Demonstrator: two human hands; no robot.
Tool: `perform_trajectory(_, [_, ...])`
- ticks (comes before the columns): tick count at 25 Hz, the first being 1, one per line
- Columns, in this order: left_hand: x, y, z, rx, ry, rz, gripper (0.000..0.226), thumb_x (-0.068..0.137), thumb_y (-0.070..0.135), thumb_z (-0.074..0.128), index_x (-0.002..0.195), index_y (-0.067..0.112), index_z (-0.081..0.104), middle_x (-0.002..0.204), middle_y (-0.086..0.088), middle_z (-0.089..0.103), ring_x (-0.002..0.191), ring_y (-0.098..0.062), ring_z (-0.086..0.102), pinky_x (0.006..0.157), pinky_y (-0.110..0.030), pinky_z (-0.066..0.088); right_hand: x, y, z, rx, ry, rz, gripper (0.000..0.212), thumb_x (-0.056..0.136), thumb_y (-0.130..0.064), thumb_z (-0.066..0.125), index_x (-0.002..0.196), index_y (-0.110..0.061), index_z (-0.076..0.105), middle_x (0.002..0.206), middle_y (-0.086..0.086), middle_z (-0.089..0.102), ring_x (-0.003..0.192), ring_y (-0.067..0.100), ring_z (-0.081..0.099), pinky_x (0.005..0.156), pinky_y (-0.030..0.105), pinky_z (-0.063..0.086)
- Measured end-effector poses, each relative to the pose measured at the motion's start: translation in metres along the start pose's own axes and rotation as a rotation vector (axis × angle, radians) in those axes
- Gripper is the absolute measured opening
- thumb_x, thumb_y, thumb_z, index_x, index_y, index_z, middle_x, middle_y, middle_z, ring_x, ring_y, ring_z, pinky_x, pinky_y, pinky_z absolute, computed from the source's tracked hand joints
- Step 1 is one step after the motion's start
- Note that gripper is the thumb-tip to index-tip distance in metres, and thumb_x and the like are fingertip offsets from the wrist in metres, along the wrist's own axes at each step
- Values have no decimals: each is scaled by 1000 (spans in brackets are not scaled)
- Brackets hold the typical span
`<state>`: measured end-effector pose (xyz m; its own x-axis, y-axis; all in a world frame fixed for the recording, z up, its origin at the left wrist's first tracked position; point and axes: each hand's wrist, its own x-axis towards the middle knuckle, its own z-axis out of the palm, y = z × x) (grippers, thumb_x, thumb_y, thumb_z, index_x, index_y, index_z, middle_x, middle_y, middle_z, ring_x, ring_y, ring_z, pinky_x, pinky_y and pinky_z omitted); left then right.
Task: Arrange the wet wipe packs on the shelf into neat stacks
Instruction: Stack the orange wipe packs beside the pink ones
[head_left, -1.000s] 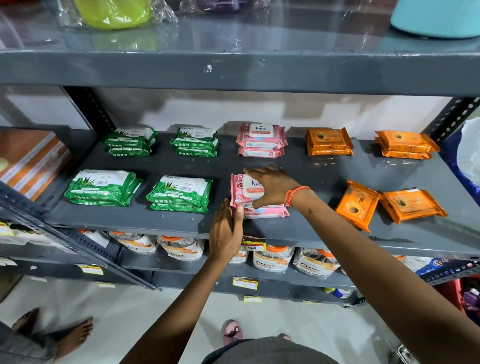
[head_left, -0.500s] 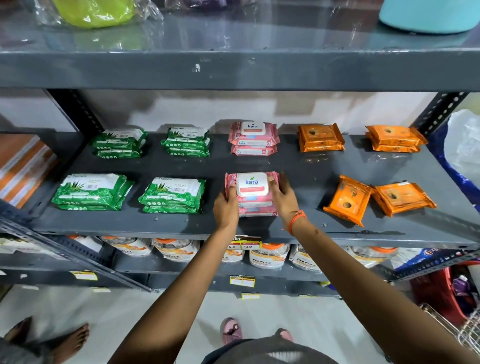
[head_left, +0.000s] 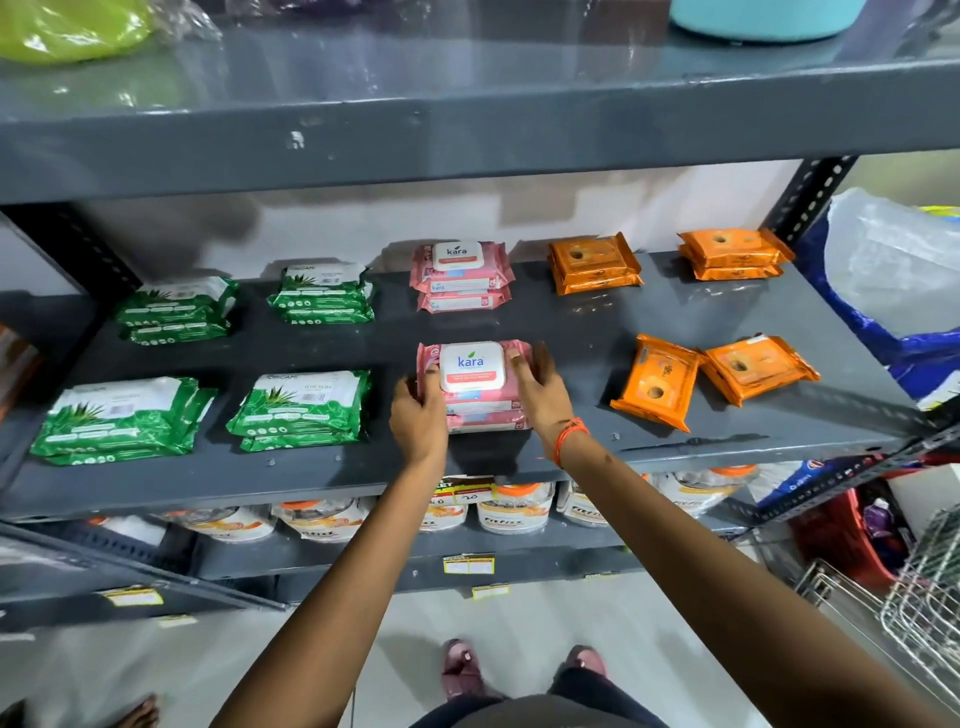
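Observation:
On the grey shelf a front stack of pink wipe packs sits squared up between my hands. My left hand presses its left side and my right hand presses its right side. Behind it stands a second pink stack. Green packs lie in four stacks to the left: front left, front middle, back left and back middle. Orange packs are on the right: two neat back stacks, and two loose front packs lying askew.
The upper shelf board overhangs closely above. A slotted upright post stands at the back right, with a plastic bag beside it. Jars fill the shelf below. A wire basket is low right.
My right hand moved off the top of the front pink stack to its right side, my left hand rose to its left side, and the packs went from skewed to aligned.

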<state>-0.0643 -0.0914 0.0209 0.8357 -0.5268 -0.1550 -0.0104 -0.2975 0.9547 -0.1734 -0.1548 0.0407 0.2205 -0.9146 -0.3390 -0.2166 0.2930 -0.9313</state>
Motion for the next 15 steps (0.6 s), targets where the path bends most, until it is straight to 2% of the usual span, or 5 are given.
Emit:
perform_trajectory(3, [-23,8,6,250,125,324,66,90,31,58,140,-3,31,152,-24,27,141,-35,28,115,-43,27,7,-3,-38,-295,55,-173,54,96,-40,40,144,-18,34,147,9,45,132,32,44,110,41,38])
perform_trajectory(7, [-69,20,40,466,129,628,68,90,30,53,144,1,24,156,-21,16,145,-30,15,118,-39,11,23,2,-128,-1025,193,-462,45,87,-28,52,129,-15,55,147,9,45,138,31,34,113,46,30])
perform_trajectory(9, [-91,17,61,536,76,726,65,90,29,50,145,4,25,156,-19,18,145,-27,16,119,-35,12,32,4,-168,-1023,187,-345,44,84,-31,55,126,-19,57,150,9,40,138,34,32,114,47,28])
perform_trajectory(11, [-113,7,84,602,-11,829,59,91,27,49,143,6,31,155,-16,25,145,-26,21,119,-35,16,37,11,-188,-1130,17,-278,53,84,-31,55,135,-20,47,153,16,30,139,37,27,117,46,21])
perform_trajectory(15, [-133,-21,108,710,-190,826,51,89,25,55,133,1,46,147,-18,40,137,-30,38,112,-46,35,35,26,-185,-1177,-25,-372,63,81,-44,57,133,-10,48,143,28,39,136,39,31,118,48,16])
